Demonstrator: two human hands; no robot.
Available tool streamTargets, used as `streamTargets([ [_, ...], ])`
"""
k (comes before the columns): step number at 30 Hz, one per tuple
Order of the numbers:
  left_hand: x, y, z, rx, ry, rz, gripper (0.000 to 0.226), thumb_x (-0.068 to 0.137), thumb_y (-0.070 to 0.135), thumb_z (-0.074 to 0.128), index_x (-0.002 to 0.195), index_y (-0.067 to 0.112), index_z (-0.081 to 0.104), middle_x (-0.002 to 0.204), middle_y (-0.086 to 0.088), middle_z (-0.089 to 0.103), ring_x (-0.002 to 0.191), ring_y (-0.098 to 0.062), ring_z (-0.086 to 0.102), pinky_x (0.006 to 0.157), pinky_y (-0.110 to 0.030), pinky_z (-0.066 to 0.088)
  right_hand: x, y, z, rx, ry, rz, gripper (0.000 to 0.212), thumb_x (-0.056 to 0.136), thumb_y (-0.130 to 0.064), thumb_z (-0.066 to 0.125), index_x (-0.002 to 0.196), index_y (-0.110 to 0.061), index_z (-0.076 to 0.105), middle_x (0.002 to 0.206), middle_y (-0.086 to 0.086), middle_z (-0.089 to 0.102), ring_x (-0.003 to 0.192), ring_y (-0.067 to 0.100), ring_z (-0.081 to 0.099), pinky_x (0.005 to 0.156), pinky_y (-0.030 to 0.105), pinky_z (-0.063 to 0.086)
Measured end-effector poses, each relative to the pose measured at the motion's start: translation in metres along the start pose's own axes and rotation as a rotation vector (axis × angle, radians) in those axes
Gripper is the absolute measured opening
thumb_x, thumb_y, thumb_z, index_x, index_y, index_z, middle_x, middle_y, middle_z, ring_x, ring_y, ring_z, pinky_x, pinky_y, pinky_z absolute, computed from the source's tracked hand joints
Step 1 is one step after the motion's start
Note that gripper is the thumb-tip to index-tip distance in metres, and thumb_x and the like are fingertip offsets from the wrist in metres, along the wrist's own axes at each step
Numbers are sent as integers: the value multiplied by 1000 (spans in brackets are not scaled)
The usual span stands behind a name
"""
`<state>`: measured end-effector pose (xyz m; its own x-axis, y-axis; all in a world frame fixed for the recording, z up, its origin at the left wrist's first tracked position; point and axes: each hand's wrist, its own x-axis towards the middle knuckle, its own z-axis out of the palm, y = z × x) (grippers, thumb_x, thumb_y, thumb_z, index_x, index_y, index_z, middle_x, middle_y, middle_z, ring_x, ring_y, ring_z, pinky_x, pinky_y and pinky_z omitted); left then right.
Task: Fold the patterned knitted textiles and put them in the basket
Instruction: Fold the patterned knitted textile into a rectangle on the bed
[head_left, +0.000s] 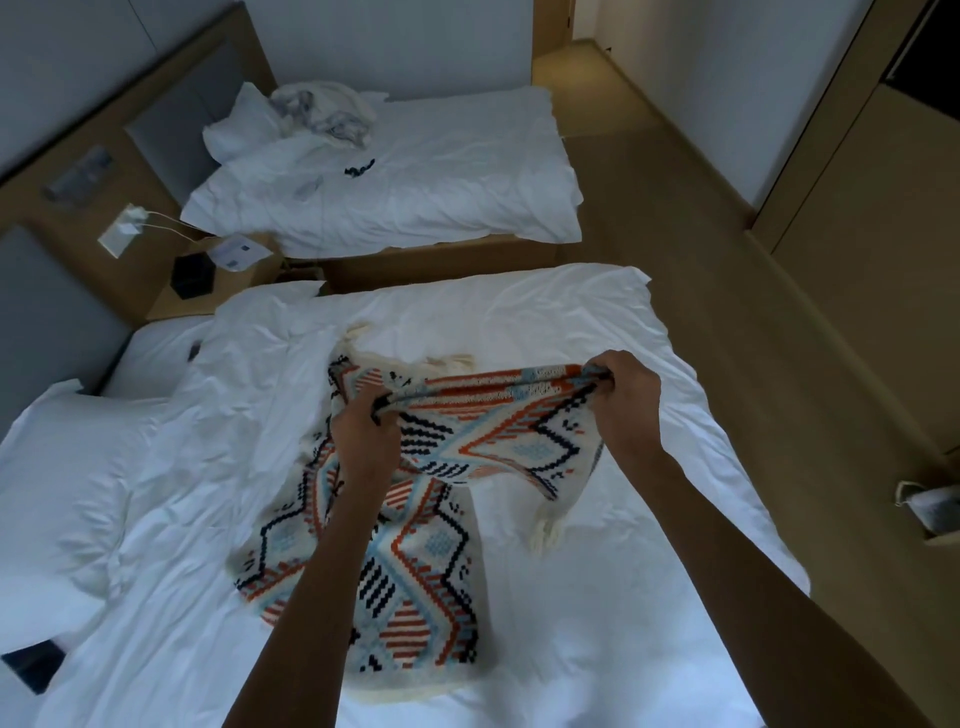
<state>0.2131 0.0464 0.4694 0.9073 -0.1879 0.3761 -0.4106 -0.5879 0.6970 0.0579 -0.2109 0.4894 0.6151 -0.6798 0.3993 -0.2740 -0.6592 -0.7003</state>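
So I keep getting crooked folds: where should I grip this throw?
Grip the throw along its lifted top edge, near both corners, from above. Left hand and right hand bunch that edge; the rest lies flat.

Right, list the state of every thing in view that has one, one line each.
Patterned knitted textile: partly lifted off the bed, top edge bunched, rest lying flat.
Left hand: grips the textile's edge.
Right hand: grips the same edge.
Near bed: sheet wrinkled.
Far bed: unmade, clothes heaped by the pillow.
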Motion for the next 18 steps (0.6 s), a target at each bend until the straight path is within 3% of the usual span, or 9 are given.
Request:
streamTargets([
  [3,-9,-15,11,165,-88,-54,12,88,10,64,98,7,69,80,-12,69,70,-30,65,60,-28,43,-19,11,12,-16,-54,75,34,75,16,45,87,-9,64,83,5,63,76,17,58,70,25,48],
  [5,-10,-24,19,429,-190,-140,19,94,30,60,101,13,64,90,-11,67,82,-33,65,65,-35,46,-28,17,19,-42,-78,120,33,78,15,46,92,-8,65,87,4,63,79,15,57,70,14,42],
  [7,-12,-33,29,520,-271,-198,22,97,35,53,101,14,59,89,-10,65,83,-32,64,64,-35,44,-33,27,28,-66,-101,173,34,80,14,45,95,-7,67,90,4,63,79,12,54,68,2,35],
  [10,-11,-46,52,346,-308,-260,15,98,24,51,93,12,57,82,-8,63,77,-29,62,61,-32,41,-34,40,41,-51,-119,245,36,81,15,44,95,-6,69,93,6,64,83,13,57,69,-2,36],
  [14,0,-63,81,31,-309,-352,13,93,20,50,83,12,56,75,-8,65,67,-30,66,56,-42,55,-14,53,54,-16,-75,270,37,80,17,46,98,-4,71,99,9,65,87,13,58,76,-5,35],
  [18,28,-41,96,-67,-184,-325,12,96,12,53,85,11,55,71,-13,60,57,-27,53,51,-34,39,32,58,63,-11,16,236,35,80,15,50,102,-2,72,101,13,68,92,23,64,80,3,37],
])
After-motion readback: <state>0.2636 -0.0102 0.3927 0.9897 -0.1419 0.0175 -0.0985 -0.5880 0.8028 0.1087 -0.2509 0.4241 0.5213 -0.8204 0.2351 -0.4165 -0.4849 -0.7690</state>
